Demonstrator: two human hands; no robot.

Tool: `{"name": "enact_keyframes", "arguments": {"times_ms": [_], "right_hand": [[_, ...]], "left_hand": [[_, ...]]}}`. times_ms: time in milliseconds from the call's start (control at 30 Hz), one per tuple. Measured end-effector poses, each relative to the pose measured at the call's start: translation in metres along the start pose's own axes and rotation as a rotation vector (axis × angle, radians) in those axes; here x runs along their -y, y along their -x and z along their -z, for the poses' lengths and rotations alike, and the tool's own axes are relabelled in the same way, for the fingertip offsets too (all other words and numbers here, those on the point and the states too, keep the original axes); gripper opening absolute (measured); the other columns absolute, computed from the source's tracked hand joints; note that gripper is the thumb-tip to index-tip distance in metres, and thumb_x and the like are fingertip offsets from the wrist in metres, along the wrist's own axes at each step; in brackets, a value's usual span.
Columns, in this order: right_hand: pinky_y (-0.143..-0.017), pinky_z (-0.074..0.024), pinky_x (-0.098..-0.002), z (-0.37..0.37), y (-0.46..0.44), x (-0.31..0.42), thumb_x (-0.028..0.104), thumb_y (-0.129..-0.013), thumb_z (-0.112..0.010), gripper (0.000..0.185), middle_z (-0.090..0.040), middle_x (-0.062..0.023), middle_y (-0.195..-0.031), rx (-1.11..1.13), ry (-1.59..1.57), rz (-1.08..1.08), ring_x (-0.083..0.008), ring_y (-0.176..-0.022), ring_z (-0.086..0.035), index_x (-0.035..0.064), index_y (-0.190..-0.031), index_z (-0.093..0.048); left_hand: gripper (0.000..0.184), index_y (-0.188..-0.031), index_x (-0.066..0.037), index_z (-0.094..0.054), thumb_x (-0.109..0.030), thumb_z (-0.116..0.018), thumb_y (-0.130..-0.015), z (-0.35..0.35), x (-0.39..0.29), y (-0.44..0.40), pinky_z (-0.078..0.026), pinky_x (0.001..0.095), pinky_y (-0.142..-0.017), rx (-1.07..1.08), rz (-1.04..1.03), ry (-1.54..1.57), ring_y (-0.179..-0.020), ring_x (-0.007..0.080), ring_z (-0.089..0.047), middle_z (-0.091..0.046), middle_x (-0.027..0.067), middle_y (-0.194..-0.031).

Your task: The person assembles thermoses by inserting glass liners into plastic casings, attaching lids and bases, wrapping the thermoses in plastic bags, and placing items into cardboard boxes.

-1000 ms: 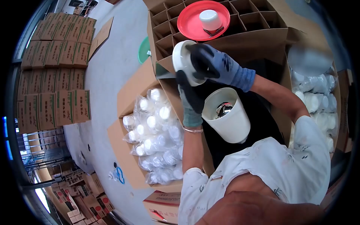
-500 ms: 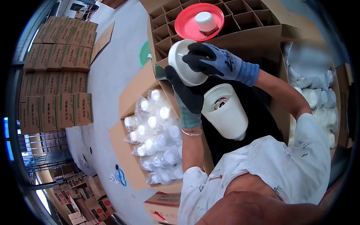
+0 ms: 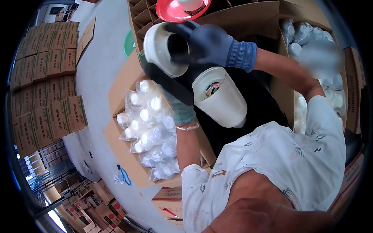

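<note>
A round white lid-like part [image 3: 157, 48] is held up, tilted, at the upper middle. My left hand [image 3: 169, 87], in a grey-green glove with dark palm, supports it from below and is closed on its rim. My right hand [image 3: 208, 43], in a blue-grey glove with dark fingertips, reaches over its open side; the fingers are blurred and partly inside it. Below the hands a cream cylindrical container [image 3: 225, 103] lies tilted on dark cloth, a shiny metallic piece [image 3: 213, 89] inside. Behind the part is a red plate [image 3: 175, 11] bearing a white cup-shaped piece [image 3: 191, 4].
A divided carton [image 3: 241, 19] stands at the top. An open box [image 3: 112, 134] of bagged white pieces [image 3: 149, 128] is at the left, another box [image 3: 286, 73] at the right. A green dish [image 3: 128, 43] and stacked cartons [image 3: 46, 77] are farther left.
The whole view has shifted, so most things appear farther left and higher. The white part has turned to show more of its open side, and my right hand has moved across it.
</note>
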State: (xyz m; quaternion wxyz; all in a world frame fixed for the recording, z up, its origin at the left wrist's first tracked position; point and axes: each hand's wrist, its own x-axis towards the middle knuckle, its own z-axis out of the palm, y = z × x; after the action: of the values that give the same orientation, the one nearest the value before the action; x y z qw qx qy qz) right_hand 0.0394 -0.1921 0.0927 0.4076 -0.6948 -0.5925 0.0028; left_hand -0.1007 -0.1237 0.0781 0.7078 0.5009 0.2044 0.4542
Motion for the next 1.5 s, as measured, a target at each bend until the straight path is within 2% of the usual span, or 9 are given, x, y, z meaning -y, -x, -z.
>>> {"name": "enact_keyframes", "arguments": {"times_ms": [167,300,333,433,533,867,1167,1333,1500], "right_hand": [[-0.071,-0.0545,-0.0317,-0.007,-0.015,-0.028,0.042,-0.073,-0.074,0.078,-0.048,-0.0133,-0.126,-0.211,0.5,0.801,-0.0231,-0.092,-0.061,0.0254,-0.141,-0.039],[-0.046,-0.0474,-0.0266,0.004,-0.035,-0.021,0.037,-0.077,-0.072,0.071,-0.055,-0.0142,-0.11,-0.29,0.37,0.697,-0.0161,-0.06,-0.06,0.0111,-0.137,-0.043],[-0.064,-0.053,-0.031,0.02,-0.036,0.005,0.038,-0.073,-0.075,0.082,-0.058,-0.017,-0.112,-0.087,0.198,0.47,-0.0236,-0.075,-0.064,0.0035,-0.138,-0.041],[-0.074,-0.0526,-0.0313,0.013,-0.036,0.01,0.034,-0.078,-0.072,0.07,-0.058,-0.0165,-0.114,-0.2,-0.245,0.408,-0.0244,-0.087,-0.063,0.0036,-0.134,-0.044],[-0.08,-0.0511,-0.0316,0.007,-0.019,-0.017,0.031,-0.081,-0.07,0.058,-0.06,-0.0159,-0.112,0.078,-0.555,0.181,-0.0249,-0.092,-0.062,0.004,-0.128,-0.05],[-0.085,-0.0527,-0.0347,-0.013,0.044,-0.116,0.032,-0.09,-0.063,0.037,-0.064,-0.0138,-0.103,0.221,-0.761,-0.386,-0.0254,-0.095,-0.062,0.0047,-0.115,-0.061],[-0.095,-0.048,-0.0342,-0.025,0.063,-0.055,0.032,-0.089,-0.063,0.043,-0.059,-0.014,-0.115,0.297,-0.312,-0.16,-0.0254,-0.105,-0.059,0.0045,-0.122,-0.058],[-0.099,-0.0455,-0.0377,-0.039,0.071,-0.038,0.028,-0.088,-0.065,0.047,-0.059,-0.0135,-0.117,0.456,-0.88,-0.491,-0.0271,-0.112,-0.056,0.0081,-0.129,-0.054],[-0.097,-0.046,-0.0391,-0.056,0.048,-0.033,0.029,-0.085,-0.067,0.055,-0.057,-0.0145,-0.122,0.743,-0.39,0.379,-0.0331,-0.115,-0.053,0.0069,-0.132,-0.049]], "left_hand": [[0.073,-0.142,-0.01,-0.032,-0.064,-0.036,-0.093,-0.005,-0.035,0.007,-0.044,0.0369,-0.099,0.186,0.297,0.252,-0.124,0.0247,-0.046,-0.043,0.0096,-0.137],[0.073,-0.138,-0.006,-0.037,-0.062,-0.04,-0.092,-0.042,-0.041,0.016,-0.042,0.0406,-0.101,0.082,0.051,0.219,-0.118,0.0276,-0.051,-0.048,0.012,-0.132],[0.072,-0.136,-0.004,-0.039,-0.061,-0.042,-0.092,-0.05,-0.037,0.016,-0.041,0.0417,-0.102,0.048,-0.035,0.221,-0.116,0.0285,-0.052,-0.05,0.0126,-0.13],[0.067,-0.135,-0.008,-0.05,-0.053,-0.059,-0.086,-0.032,-0.017,-0.003,-0.036,0.043,-0.105,-0.018,-0.937,-0.752,-0.124,0.0335,-0.045,-0.046,0.0176,-0.137],[0.064,-0.117,-0.023,-0.067,-0.046,-0.083,-0.059,-0.009,-0.048,-0.023,-0.034,0.0492,-0.105,0.546,-1.385,-1.263,-0.128,0.0386,-0.04,-0.045,0.0137,-0.139],[0.055,-0.122,-0.001,-0.06,-0.044,-0.054,-0.088,0.075,0.006,0.023,-0.037,0.0434,-0.105,0.795,-0.214,-0.814,-0.12,0.0346,-0.052,-0.06,0.0151,-0.124],[0.055,-0.118,-0.004,-0.062,-0.03,-0.075,-0.072,0.059,0.004,0.013,-0.041,0.0446,-0.1,0.973,-0.228,-0.775,-0.116,0.0371,-0.053,-0.06,0.0139,-0.123],[0.064,-0.116,-0.003,-0.061,-0.035,-0.079,-0.064,0.066,0.018,0.027,-0.041,0.0462,-0.098,0.973,-0.243,-0.807,-0.114,0.0386,-0.053,-0.06,0.015,-0.121],[0.063,-0.124,0.005,-0.051,-0.028,-0.073,-0.074,0.053,-0.013,0.069,-0.042,0.0442,-0.097,0.815,-0.261,-1.078,-0.114,0.0369,-0.052,-0.053,0.0199,-0.126]]}}
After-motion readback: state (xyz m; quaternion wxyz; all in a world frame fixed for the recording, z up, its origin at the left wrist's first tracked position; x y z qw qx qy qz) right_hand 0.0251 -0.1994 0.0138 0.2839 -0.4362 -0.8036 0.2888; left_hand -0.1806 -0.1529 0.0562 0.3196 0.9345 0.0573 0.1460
